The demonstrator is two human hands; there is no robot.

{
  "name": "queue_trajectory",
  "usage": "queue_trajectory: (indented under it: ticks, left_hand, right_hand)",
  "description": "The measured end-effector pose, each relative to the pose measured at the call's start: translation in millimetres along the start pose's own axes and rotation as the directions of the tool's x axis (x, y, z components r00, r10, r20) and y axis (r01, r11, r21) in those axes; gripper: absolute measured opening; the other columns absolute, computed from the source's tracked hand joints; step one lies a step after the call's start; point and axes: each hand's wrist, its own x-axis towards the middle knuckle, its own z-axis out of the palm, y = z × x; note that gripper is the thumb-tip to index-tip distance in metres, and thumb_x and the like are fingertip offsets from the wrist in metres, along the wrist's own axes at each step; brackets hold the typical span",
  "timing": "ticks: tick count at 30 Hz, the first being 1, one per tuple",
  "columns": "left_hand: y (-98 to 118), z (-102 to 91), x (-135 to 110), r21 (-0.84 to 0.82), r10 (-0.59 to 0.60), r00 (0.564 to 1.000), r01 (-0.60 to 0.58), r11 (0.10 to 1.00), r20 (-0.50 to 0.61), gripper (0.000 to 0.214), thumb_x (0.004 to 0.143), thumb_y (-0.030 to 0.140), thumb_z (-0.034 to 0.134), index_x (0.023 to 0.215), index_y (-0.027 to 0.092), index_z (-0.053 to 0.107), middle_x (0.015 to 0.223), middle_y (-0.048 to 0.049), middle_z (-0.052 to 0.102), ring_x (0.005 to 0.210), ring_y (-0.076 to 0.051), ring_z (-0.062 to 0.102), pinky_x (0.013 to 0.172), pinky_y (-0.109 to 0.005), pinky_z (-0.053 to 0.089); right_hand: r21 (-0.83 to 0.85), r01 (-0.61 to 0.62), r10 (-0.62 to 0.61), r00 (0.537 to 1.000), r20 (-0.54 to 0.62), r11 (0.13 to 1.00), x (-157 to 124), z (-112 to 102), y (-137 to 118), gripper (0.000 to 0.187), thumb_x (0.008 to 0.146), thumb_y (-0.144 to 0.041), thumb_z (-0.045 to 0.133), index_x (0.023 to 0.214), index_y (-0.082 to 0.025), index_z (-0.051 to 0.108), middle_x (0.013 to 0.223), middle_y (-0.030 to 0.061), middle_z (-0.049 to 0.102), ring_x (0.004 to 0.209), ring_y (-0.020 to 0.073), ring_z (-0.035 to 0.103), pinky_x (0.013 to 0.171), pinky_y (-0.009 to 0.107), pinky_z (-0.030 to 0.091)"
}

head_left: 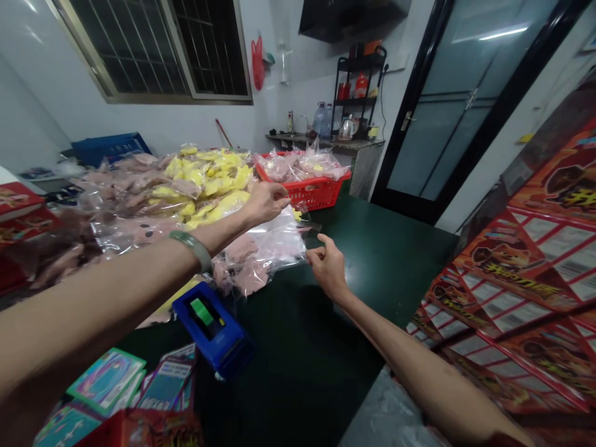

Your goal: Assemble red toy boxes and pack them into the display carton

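Note:
My left hand [267, 202], with a green bangle [192, 249] on its wrist, reaches over the heap with its fingers curled together. Whatever they may hold is too small to make out. Just below it lies a clear plastic bag [284, 239] with something pale pink inside. At that bag's right edge, my right hand [328, 266] has its fingers bent in a pinch on the plastic, one finger raised. Around my left arm spread bagged pink pieces [139, 177] and bagged yellow pieces [216, 174], soft-looking and flat.
A red basket [316, 192] of bagged pink pieces stands behind my hands on the dark green table [372, 248]. A blue tape dispenser [212, 332] and several cards [109, 379] are nearer me. Stacked red printed boxes [512, 267] rise at right. A blue crate [112, 147] sits back left.

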Motion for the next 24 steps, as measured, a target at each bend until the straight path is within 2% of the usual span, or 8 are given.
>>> queue_trajectory:
  ticks: [3, 7, 10, 13, 17, 21, 23, 24]
  left_hand:
    - [14, 13.7, 6, -0.098, 0.044, 0.992, -0.033, 0.995, 0.116, 0.027, 0.075, 0.024, 0.053, 0.091, 0.008, 0.068, 0.083, -0.0063, 0.068, 0.076, -0.015, 0.061, 0.068, -0.024, 0.046]
    - [24, 26.1, 4, -0.182, 0.108, 0.939, -0.050, 0.982, 0.328, 0.028, 0.076, 0.035, 0.055, 0.079, 0.011, 0.070, 0.064, -0.0006, 0.064, 0.059, -0.011, 0.055, 0.055, -0.021, 0.042]
    - [23, 24.5, -2, -0.191, 0.118, 0.895, -0.037, 0.981, 0.429, 0.044, 0.080, 0.048, 0.049, 0.063, 0.011, 0.067, 0.054, -0.0003, 0.058, 0.049, -0.009, 0.048, 0.049, -0.022, 0.037]
    - [21, 17.8, -5, -0.168, 0.102, 0.856, -0.018, 0.986, 0.506, 0.044, 0.082, 0.048, 0.048, 0.064, 0.011, 0.065, 0.058, -0.0015, 0.061, 0.052, -0.009, 0.052, 0.054, -0.022, 0.041]
    - [19, 17.0, -5, -0.034, 0.001, 0.751, 0.029, 0.999, 0.661, 0.022, 0.080, 0.032, 0.059, 0.088, 0.013, 0.066, 0.067, -0.0007, 0.065, 0.057, -0.010, 0.059, 0.056, -0.022, 0.046]
    - [12, 38.2, -8, 0.215, -0.186, 0.599, 0.023, 0.976, 0.779, 0.026, 0.083, 0.032, 0.060, 0.100, 0.013, 0.061, 0.082, -0.0029, 0.065, 0.065, -0.013, 0.062, 0.060, -0.028, 0.052]
    - [10, 54.3, -13, 0.315, -0.252, 0.563, -0.015, 0.949, 0.787, 0.028, 0.086, 0.034, 0.056, 0.105, 0.013, 0.058, 0.096, -0.0055, 0.063, 0.079, -0.015, 0.062, 0.068, -0.033, 0.054]
    - [10, 62.3, -15, 0.351, -0.267, 0.568, -0.040, 0.936, 0.778, 0.029, 0.087, 0.034, 0.055, 0.108, 0.014, 0.057, 0.102, -0.0064, 0.061, 0.085, -0.017, 0.062, 0.073, -0.035, 0.053]
  right_hand:
    - [-0.044, 0.042, -0.044, 0.998, -0.044, 0.998, -6, 0, -3, 0.011, 0.080, -0.023, 0.052, 0.085, -0.018, 0.059, 0.061, -0.0005, 0.059, 0.059, 0.0150, 0.055, 0.061, 0.026, 0.042]
    - [-0.099, 0.183, -0.189, 0.981, -0.047, 0.978, -17, -3, -10, 0.012, 0.082, -0.024, 0.051, 0.072, -0.020, 0.057, 0.076, 0.0039, 0.057, 0.077, 0.0183, 0.054, 0.072, 0.030, 0.042]
    - [-0.119, 0.320, -0.315, 0.947, 0.056, 0.940, -24, -5, -14, 0.013, 0.082, -0.019, 0.049, 0.070, -0.021, 0.054, 0.080, 0.0041, 0.055, 0.081, 0.0175, 0.053, 0.074, 0.030, 0.041]
    - [-0.126, 0.435, -0.406, 0.890, 0.207, 0.891, -28, -6, -16, 0.013, 0.079, -0.012, 0.049, 0.069, -0.020, 0.051, 0.081, 0.0038, 0.058, 0.080, 0.0168, 0.054, 0.074, 0.030, 0.039]
    - [-0.127, 0.524, -0.456, 0.818, 0.349, 0.842, -29, -6, -17, 0.014, 0.072, -0.007, 0.053, 0.069, -0.020, 0.050, 0.093, 0.0037, 0.063, 0.095, 0.0186, 0.054, 0.081, 0.031, 0.035]
    - [-0.168, 0.508, -0.407, 0.814, 0.413, 0.845, -34, -1, -14, 0.017, 0.076, -0.008, 0.053, 0.090, -0.020, 0.053, 0.084, 0.0018, 0.064, 0.085, 0.0169, 0.057, 0.080, 0.030, 0.035]
    - [-0.213, 0.483, -0.360, 0.825, 0.436, 0.849, -37, 2, -12, 0.025, 0.078, -0.009, 0.054, 0.101, -0.019, 0.052, 0.081, 0.0019, 0.064, 0.079, 0.0171, 0.056, 0.076, 0.030, 0.035]
    - [-0.236, 0.477, -0.338, 0.824, 0.454, 0.847, -39, 4, -10, 0.026, 0.077, -0.009, 0.055, 0.101, -0.018, 0.052, 0.081, 0.0023, 0.064, 0.078, 0.0177, 0.056, 0.074, 0.030, 0.034]
